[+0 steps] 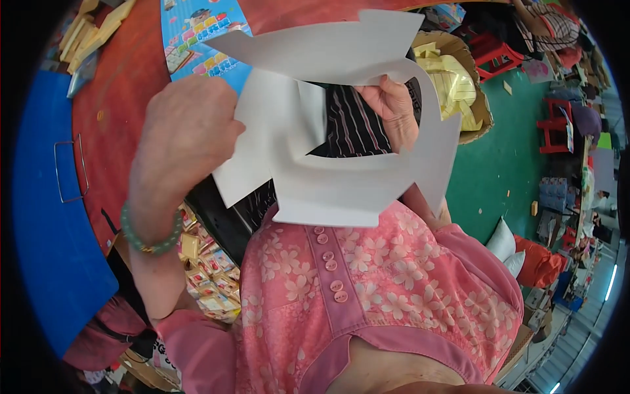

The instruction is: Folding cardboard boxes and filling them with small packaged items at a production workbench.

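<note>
The left hand (187, 128) and the right hand (390, 108) are held apart, with a cut and creased white card (335, 184) raised between them in front of the body. The left hand is curled, back upward, at the card's left edge; its fingertips are hidden, so whether the card is clamped there cannot be told. The right hand is seen through the card's central opening, thumb and fingers closed on the inner edge of the far strip. The card is bent, with panels angled in different directions.

A green beaded bracelet (149, 247) is worn on the left wrist. Through the opening, dark striped cloth (354, 125) is seen, and a pink floral shirt (387, 269) is partly covered by the card's near edge. Small wrapped packets (213, 276) are heaped below the left forearm.

Beyond the left hand, printed blue packaging (210, 26) is laid on the red tabletop (108, 131), which is bordered at the left by a blue panel (42, 197). Pale flat pieces (98, 39) are piled at the far left corner.

To the right, yellow pieces (453, 82) are contained in an open carton (486, 121), near which the green floor (485, 174) and a red stool (556, 125) are seen. At the upper right, another person (558, 29) in a striped top is partly visible.
</note>
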A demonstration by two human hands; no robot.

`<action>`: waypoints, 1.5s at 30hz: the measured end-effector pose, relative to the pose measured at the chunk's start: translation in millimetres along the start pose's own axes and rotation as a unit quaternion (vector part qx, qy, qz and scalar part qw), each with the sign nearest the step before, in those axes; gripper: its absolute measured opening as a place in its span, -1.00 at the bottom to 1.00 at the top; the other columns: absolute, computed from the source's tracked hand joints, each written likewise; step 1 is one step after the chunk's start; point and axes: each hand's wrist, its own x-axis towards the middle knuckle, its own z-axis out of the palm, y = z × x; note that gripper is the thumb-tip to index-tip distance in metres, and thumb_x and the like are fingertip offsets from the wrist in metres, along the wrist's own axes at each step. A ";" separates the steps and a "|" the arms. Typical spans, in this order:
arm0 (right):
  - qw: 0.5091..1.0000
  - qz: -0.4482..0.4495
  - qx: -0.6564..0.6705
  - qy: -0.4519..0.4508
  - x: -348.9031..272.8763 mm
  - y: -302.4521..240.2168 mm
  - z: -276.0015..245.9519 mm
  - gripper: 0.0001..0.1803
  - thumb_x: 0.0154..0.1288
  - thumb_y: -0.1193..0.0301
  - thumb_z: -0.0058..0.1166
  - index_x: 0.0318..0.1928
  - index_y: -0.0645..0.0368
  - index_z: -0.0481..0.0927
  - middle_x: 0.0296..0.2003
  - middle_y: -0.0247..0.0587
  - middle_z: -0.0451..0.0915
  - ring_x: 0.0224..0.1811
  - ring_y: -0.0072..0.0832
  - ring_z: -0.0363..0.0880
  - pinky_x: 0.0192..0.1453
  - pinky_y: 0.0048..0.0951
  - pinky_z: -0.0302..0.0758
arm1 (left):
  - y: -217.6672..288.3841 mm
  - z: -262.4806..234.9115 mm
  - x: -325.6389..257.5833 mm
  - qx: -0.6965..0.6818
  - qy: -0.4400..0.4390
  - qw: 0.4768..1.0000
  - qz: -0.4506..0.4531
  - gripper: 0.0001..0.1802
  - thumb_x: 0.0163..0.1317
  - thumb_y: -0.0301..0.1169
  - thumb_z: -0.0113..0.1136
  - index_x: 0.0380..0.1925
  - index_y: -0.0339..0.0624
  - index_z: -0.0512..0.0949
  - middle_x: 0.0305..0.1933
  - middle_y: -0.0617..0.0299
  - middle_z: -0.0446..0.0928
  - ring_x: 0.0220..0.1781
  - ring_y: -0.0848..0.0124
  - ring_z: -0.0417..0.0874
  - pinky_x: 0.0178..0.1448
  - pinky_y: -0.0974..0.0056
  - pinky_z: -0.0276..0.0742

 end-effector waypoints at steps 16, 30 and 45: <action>0.972 0.225 -0.073 0.010 -7.0 8.1 -59.3 -0.67 0.18 0.62 0.17 0.00 0.34 0.63 -0.05 0.01 0.65 0.09 -0.21 0.61 0.30 -0.20 0.49 | 41.9 51.1 -21.9 -0.140 -0.007 0.987 -0.074 -0.79 -0.02 -0.40 0.34 -0.66 -0.27 0.53 -0.59 -0.06 0.52 -0.46 -0.03 0.58 -0.36 0.04 0.47; 0.860 0.071 -0.473 -0.177 -17.9 -128.6 83.2 0.02 0.06 -0.16 0.28 0.34 0.32 0.31 0.19 0.01 0.50 0.24 -0.29 0.48 0.36 -0.26 0.28 | 12.0 104.1 -21.8 -0.515 0.108 0.827 -0.200 -0.18 0.04 -0.17 0.51 0.22 -0.34 0.37 0.11 0.01 0.50 -0.02 0.35 0.59 -0.05 0.33 0.54; 0.678 0.136 -0.715 -0.105 18.5 -113.9 76.5 -0.80 0.31 0.40 0.19 -0.09 0.15 0.73 -0.24 -0.28 0.72 -0.25 -0.52 0.65 -0.16 -0.51 0.56 | 19.6 135.7 17.1 -0.515 -0.046 0.855 -0.026 -0.37 0.20 -0.43 0.18 0.27 -0.44 0.30 0.27 -0.10 0.46 0.22 0.20 0.56 0.28 0.24 0.40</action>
